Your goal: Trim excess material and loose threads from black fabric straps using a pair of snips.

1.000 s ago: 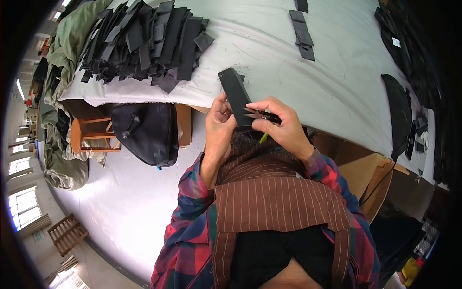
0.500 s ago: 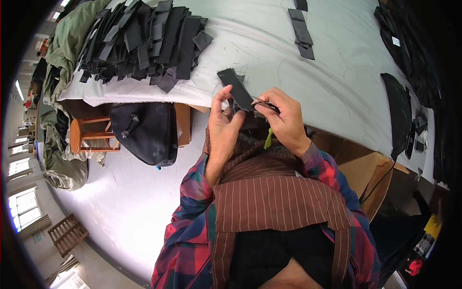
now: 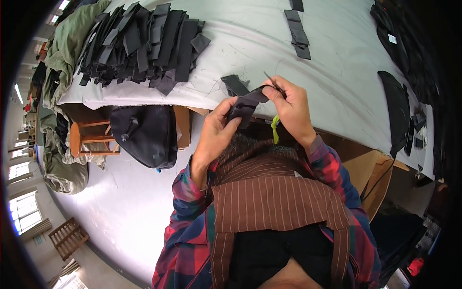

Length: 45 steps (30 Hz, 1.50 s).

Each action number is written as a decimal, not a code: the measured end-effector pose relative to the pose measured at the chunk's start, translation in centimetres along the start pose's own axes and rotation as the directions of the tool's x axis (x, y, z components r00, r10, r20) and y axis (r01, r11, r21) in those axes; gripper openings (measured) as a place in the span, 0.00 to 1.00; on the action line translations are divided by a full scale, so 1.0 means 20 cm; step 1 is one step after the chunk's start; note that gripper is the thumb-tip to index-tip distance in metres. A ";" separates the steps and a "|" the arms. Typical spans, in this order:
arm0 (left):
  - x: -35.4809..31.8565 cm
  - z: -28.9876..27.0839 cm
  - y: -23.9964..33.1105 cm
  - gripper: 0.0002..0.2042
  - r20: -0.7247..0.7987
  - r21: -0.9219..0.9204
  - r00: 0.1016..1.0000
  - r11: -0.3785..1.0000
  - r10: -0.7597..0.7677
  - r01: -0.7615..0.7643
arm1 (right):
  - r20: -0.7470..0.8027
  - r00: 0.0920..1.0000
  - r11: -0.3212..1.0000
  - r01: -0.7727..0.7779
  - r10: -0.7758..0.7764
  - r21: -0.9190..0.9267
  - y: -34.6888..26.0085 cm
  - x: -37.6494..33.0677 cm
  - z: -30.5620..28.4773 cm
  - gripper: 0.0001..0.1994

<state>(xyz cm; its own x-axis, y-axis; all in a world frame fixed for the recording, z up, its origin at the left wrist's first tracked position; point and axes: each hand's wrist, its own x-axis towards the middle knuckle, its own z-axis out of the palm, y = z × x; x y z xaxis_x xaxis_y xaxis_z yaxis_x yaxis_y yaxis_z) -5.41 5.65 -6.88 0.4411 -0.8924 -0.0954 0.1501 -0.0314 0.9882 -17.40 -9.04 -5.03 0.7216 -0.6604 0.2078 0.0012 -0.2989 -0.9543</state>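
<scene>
A black fabric strip [image 3: 246,105] is stretched and bent between my two hands, just over the table's near edge. My left hand [image 3: 217,132] pinches its lower end between thumb and fingers. The fingers of my right hand [image 3: 291,103] close on its upper end. A thin dark pointed tool [image 3: 268,78], probably thread snips, also sticks out of the right hand; most of it is hidden by the fingers. A yellow-green ribbon [image 3: 275,129] hangs below that hand. Just beyond the held strip, another dark strip [image 3: 234,85] lies on the white table cover.
A large heap of black strips [image 3: 139,45] covers the table's left part. More strips [image 3: 297,33] lie at the far middle, black bags [image 3: 395,108] at the right. Below the edge are a wooden stool [image 3: 91,137], a black bag [image 3: 144,135] and a cardboard box [image 3: 353,156].
Both hands have shifted; the right rose slightly and now grips the strip's upper end. The strip has turned from lying straight to being bent between the hands. The strip beyond it is more exposed.
</scene>
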 end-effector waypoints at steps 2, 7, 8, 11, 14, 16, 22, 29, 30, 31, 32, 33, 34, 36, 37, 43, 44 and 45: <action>-0.03 0.03 0.10 0.18 0.027 0.096 0.999 0.994 0.040 -0.042 | -0.022 1.000 0.997 -0.014 0.015 0.078 -0.01 0.02 -0.02 0.05; -0.03 0.04 0.13 0.13 0.038 -0.101 0.999 0.994 -0.028 0.031 | 0.038 0.984 0.932 -0.175 0.172 0.317 -0.09 0.02 -0.03 0.08; -0.02 0.03 0.11 0.12 0.035 -0.192 0.999 0.981 -0.030 0.037 | 0.067 0.974 0.894 -0.224 0.215 0.388 -0.09 0.02 -0.02 0.08; 0.00 0.06 0.10 0.10 -0.134 -0.033 0.990 0.999 -0.042 0.038 | 0.086 0.968 0.859 -0.250 0.237 0.447 -0.10 0.01 0.00 0.07; 0.01 0.00 0.11 0.09 -0.116 0.278 0.990 0.960 0.078 -0.043 | 0.089 0.969 0.881 -0.247 0.231 0.403 -0.10 0.00 -0.01 0.07; 0.01 -0.04 0.11 0.14 0.060 0.312 0.988 0.938 0.140 -0.152 | 0.102 0.966 0.892 -0.260 0.239 0.369 -0.11 0.00 -0.02 0.07; 0.00 -0.05 0.10 0.19 0.117 0.336 0.978 0.919 0.174 -0.204 | 0.049 0.977 0.925 -0.214 0.209 0.314 -0.11 0.03 -0.02 0.07; 0.01 0.00 0.15 0.08 0.021 -0.092 0.994 0.989 -0.110 0.112 | 0.082 0.958 0.863 -0.283 0.275 0.418 -0.07 0.05 -0.07 0.07; 0.02 -0.03 0.15 0.08 0.021 -0.092 0.994 0.989 -0.112 0.113 | 0.111 0.948 0.846 -0.316 0.298 0.430 -0.07 0.06 -0.08 0.07; 0.03 -0.05 0.15 0.06 0.020 0.055 0.983 0.982 -0.180 0.178 | 0.111 0.948 0.845 -0.318 0.300 0.430 -0.08 0.06 -0.08 0.07; 0.04 -0.06 0.14 0.05 0.009 0.200 0.969 0.950 -0.247 0.240 | 0.118 0.958 0.853 -0.285 0.259 0.437 -0.10 0.06 -0.07 0.07; 0.06 -0.06 0.14 0.05 0.008 0.201 0.968 0.949 -0.249 0.242 | 0.125 0.968 0.860 -0.252 0.219 0.443 -0.12 0.06 -0.06 0.07; 0.07 -0.05 0.14 0.05 0.040 0.278 0.997 0.959 -0.073 0.059 | 0.126 0.967 0.859 -0.254 0.221 0.444 -0.13 0.07 -0.06 0.07; 0.09 -0.05 0.16 0.07 0.093 0.344 0.991 0.931 0.098 -0.125 | 0.199 0.957 0.888 -0.274 0.212 0.369 -0.14 0.07 -0.07 0.07; 0.10 -0.04 0.19 0.08 0.157 0.606 0.935 0.717 0.318 -0.345 | 0.195 0.956 0.887 -0.277 0.217 0.369 -0.14 0.07 -0.08 0.07; 0.09 0.00 0.07 0.11 0.221 -0.031 0.972 0.997 0.075 -0.070 | 0.272 0.947 0.899 -0.264 0.172 0.351 -0.14 0.10 -0.09 0.07; 0.07 0.04 0.05 0.12 0.176 -0.271 0.980 0.952 -0.094 0.139 | 0.217 0.966 0.938 -0.199 0.139 0.285 -0.12 0.11 -0.08 0.07; 0.06 0.10 0.05 0.09 0.065 -0.408 0.991 0.904 -0.113 0.130 | 0.163 0.981 0.967 -0.139 0.105 0.214 -0.10 0.11 -0.08 0.07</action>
<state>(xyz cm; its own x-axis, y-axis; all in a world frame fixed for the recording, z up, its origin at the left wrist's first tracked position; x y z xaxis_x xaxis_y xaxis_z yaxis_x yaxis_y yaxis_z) -6.55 3.55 -5.81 0.3627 -0.9106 -0.1983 0.5536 0.0393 0.8319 -16.95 -11.00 -2.32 0.8211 -0.5667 0.0683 0.0489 -0.0494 -0.9976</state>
